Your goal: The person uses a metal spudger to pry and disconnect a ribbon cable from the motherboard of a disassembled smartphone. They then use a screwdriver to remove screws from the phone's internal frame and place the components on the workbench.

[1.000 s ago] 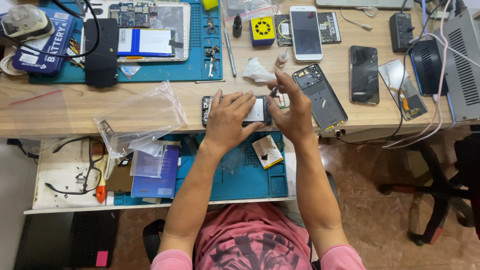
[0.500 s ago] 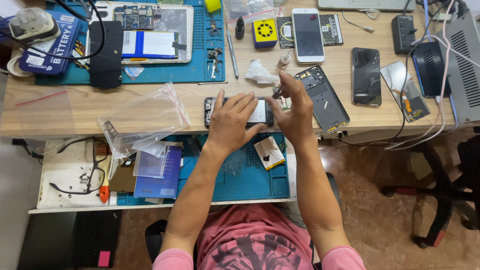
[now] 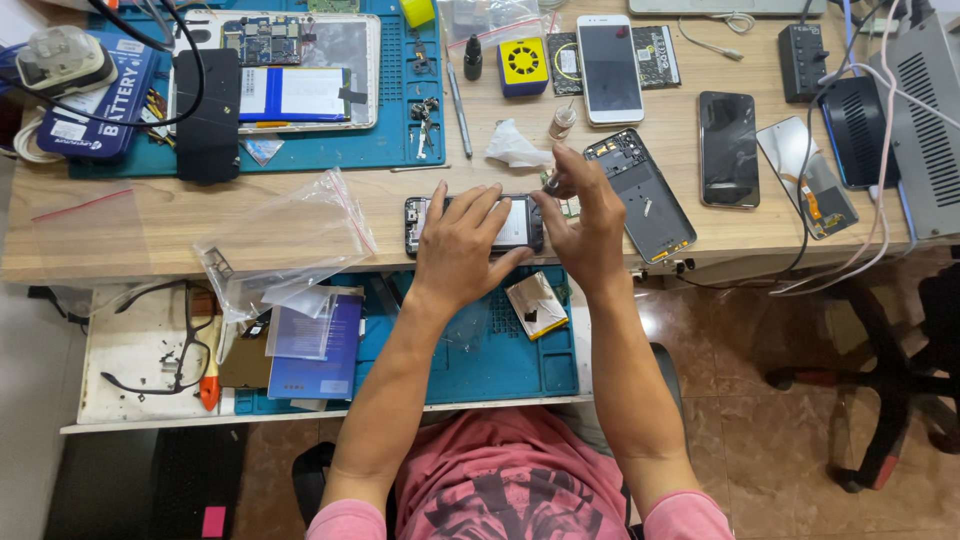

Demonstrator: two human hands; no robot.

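Observation:
An opened phone (image 3: 515,222) lies flat at the front edge of the wooden bench (image 3: 120,235). My left hand (image 3: 462,245) rests on top of it with fingers spread, pressing it down. My right hand (image 3: 583,218) is at the phone's right end, its fingertips pinched around a thin tool that is too small to make out. A phone back frame (image 3: 642,193) lies just right of my right hand. A crumpled white tissue (image 3: 512,148) and a small bottle (image 3: 562,121) sit just behind.
A blue work mat (image 3: 390,150) carries an opened tablet (image 3: 290,70) at back left. Clear plastic bags (image 3: 290,240) lie left of the phone. More phones (image 3: 608,66) and a screen (image 3: 727,147) lie at right, with cables and a grey box (image 3: 925,120). A pulled-out shelf below holds a second blue mat (image 3: 500,360).
The view has shifted slightly. My hands stay on the opened phone, with the right hand's fingers working at its right end.

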